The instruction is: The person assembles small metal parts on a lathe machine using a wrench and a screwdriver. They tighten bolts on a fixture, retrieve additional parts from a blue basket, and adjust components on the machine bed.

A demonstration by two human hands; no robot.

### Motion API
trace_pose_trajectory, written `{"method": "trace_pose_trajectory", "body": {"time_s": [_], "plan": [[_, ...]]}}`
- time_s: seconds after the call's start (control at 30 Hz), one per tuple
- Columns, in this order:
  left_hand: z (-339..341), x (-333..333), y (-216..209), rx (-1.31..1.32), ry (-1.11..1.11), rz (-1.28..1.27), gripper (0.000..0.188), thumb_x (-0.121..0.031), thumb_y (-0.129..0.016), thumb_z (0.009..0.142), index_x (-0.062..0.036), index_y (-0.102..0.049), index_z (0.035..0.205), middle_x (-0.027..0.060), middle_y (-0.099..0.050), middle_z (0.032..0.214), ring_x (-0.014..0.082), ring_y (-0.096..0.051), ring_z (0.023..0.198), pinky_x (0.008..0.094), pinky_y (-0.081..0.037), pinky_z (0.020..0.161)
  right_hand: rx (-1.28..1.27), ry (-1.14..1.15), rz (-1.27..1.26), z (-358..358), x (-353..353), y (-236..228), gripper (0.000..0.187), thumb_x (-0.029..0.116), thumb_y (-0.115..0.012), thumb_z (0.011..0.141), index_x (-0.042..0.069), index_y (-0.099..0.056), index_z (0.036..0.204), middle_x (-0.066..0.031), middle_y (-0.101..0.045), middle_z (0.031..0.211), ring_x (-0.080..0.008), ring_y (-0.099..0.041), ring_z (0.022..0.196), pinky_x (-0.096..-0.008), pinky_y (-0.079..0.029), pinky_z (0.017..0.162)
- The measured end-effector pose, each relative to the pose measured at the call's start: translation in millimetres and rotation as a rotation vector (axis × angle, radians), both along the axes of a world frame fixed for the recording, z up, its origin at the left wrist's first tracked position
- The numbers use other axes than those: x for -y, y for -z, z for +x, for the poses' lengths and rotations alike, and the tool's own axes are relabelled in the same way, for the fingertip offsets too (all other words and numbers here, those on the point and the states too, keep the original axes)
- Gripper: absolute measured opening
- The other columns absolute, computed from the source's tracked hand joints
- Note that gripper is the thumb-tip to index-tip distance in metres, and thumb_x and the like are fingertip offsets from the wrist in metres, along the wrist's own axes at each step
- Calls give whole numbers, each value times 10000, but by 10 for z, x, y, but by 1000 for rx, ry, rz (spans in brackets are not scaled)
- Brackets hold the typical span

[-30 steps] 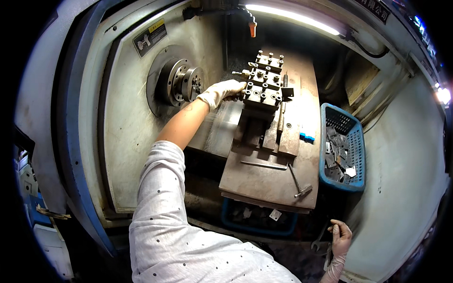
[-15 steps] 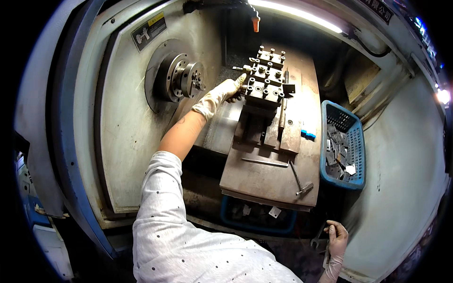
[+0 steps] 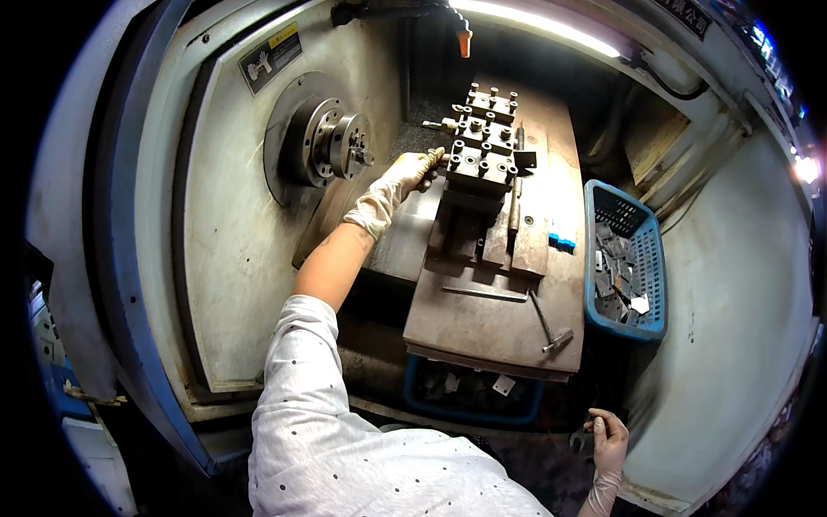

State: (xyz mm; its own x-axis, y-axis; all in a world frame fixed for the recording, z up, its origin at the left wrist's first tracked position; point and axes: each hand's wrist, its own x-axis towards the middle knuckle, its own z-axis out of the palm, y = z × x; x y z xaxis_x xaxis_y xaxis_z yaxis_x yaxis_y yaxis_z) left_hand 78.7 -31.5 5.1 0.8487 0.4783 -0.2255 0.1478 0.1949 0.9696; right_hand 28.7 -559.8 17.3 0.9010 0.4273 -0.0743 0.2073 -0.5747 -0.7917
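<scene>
My left hand (image 3: 405,177), in a pale glove, reaches into a lathe enclosure and closes on a small part at the left side of the dark tool block (image 3: 481,151). The round metal chuck (image 3: 332,146) sits just left of that hand, apart from it. My right hand (image 3: 607,435), also gloved, hangs low at the lower right and grips a small dark tool beside the machine's front edge. What exactly the left fingers pinch is too small to tell.
A blue plastic basket (image 3: 655,258) with several flat metal pieces hangs at the right of the brown slide plate (image 3: 491,319). A small hammer (image 3: 547,326) and a thin rod lie on that plate. A blue tray (image 3: 469,401) sits beneath. A light strip glows above.
My left hand has slid from near the chuck to the right, onto the left side of the tool block. The right hand has stayed low.
</scene>
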Motion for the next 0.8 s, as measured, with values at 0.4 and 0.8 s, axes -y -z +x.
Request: {"method": "trace_pose_trajectory", "body": {"time_s": [0.4,0.8], "plan": [[262,307,324,978,-57,-537,291,-102,-535,792,-69,-482,1076,51,-549,1022,99,-534,816,223,-422,772,-92,29,-27,-91,-60,73,152,86,-498,782,-9,-576,871,-67,-560,697,-112,-545,615,-217,-414,568],[487,237,225,344,-559,-661,197,-237,-545,787,-48,-598,765,50,-599,696,137,-538,543,267,-458,520,-109,19,-13,-128,-126,70,148,72,-498,776,-13,-573,871,-71,-564,708,-122,-549,646,-229,-416,606]]}}
